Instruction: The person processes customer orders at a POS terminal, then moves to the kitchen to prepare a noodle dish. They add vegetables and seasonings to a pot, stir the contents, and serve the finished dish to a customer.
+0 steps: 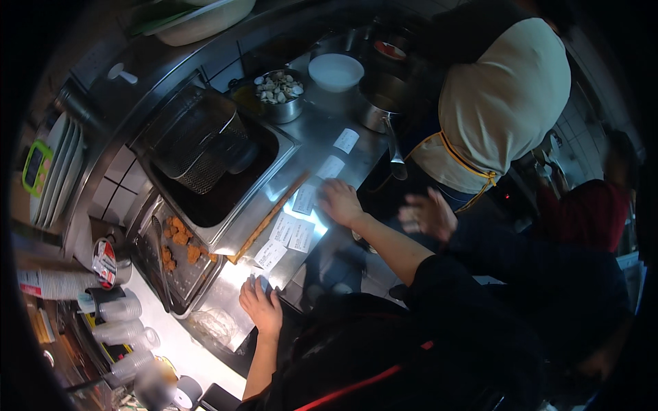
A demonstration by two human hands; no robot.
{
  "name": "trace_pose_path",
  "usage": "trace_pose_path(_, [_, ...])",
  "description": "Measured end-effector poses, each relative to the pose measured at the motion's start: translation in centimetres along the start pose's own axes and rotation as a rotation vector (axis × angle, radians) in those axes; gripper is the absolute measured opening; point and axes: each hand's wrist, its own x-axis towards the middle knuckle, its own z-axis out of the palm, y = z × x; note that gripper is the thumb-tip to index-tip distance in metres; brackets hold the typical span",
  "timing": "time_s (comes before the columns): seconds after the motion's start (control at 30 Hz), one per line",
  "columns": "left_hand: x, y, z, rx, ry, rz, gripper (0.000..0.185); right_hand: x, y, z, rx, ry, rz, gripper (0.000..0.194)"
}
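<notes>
My left hand (262, 306) rests palm down at the near end of a row of printed paper slips (270, 255), its fingertips over a small shaded slip. Farther along the steel counter (288, 154), my right hand (340, 201) lies with its fingers beside a slip (304, 199) under a bright patch of light. The fingers' undersides are hidden. More slips, a paper slip (346, 141) among them, continue toward the far end. A long thin brown strip (272, 213) runs alongside the row. All the slips bear print.
Fryer baskets (198, 138) sit in a deep steel basin, beside a tray of fried pieces (180, 231) with tongs. Beyond are a pot of clams (279, 88), a white bowl (336, 72) and a saucepan (383, 97). Co-workers stand right; one's blurred hand (427, 213) is near my right forearm.
</notes>
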Motion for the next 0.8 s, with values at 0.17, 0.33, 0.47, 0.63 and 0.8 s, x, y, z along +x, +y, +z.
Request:
trace_pose_path(0.17, [3.8,1.7,1.8,-0.199,-0.035,0.264,0.046,-1.0,-0.2,-5.1,0.273,0.362,-0.025,0.023])
trace_pose_path(0.33, [6.9,1.6,4.4,-0.262,-0.034,0.391,0.044,-4.0,1.6,-8.8,0.306,0.369,0.057,0.015])
trace_pose_path(0.47, [6.7,1.3,4.1,-0.133,-0.123,0.371,0.043,-6.8,4.1,-8.9,0.387,0.254,0.16,0.017])
trace_pose_path(0.63, [4.9,-0.9,4.8,-0.191,0.041,0.466,0.045,-10.7,6.8,-7.1,0.541,0.106,0.229,0.017])
trace_pose_path(0.8, [3.2,-2.9,7.4,-0.16,0.171,0.377,0.032,-15.1,8.9,-3.6,0.831,-0.019,0.227,0.012])
